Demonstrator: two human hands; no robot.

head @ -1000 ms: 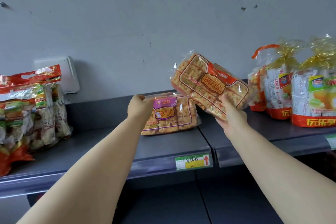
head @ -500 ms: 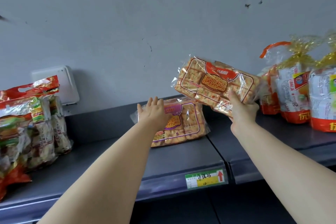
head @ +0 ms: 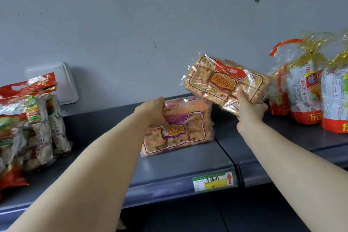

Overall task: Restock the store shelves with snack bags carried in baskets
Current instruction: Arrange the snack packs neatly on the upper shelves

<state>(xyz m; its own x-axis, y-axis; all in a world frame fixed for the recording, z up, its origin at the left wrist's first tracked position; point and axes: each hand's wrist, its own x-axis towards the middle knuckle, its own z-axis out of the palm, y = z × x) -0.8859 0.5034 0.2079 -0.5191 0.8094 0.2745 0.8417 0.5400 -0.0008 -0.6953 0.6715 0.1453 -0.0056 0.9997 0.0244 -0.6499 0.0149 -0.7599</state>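
Centre of frame: purple-trimmed snack bag (head: 185, 130) standing on its long edge on the dark grey shelf (head: 188, 164), tilted back, set towards the rear and just left of the seam between two shelf sections. Gripped at its upper left corner by the left hand (head: 153, 113); fingers curled over the top edge, thumb down on the front face.

Right of centre, higher: red-trimmed snack bag (head: 222, 81) held in the air above the shelf, clear of its surface, slanted with the right end lower. Lower left corner overlapping the top right of the purple-trimmed snack bag in the picture; contact between the two not determinable. Pinched at its lower edge by the right hand (head: 251, 112); thumb on the front film, remaining fingers behind the bag and mostly hidden.

Right edge of frame: gold-tied bags (head: 307, 98) upright on the shelf, near the held bag. Left edge: foil-topped bags (head: 35, 118) in a leaning row, well apart from both hands.

Front lip of shelf, lower centre: price label (head: 214, 181), green and yellow with a red arrow. Upper left: white box (head: 66, 81) against the grey wall (head: 113, 24).
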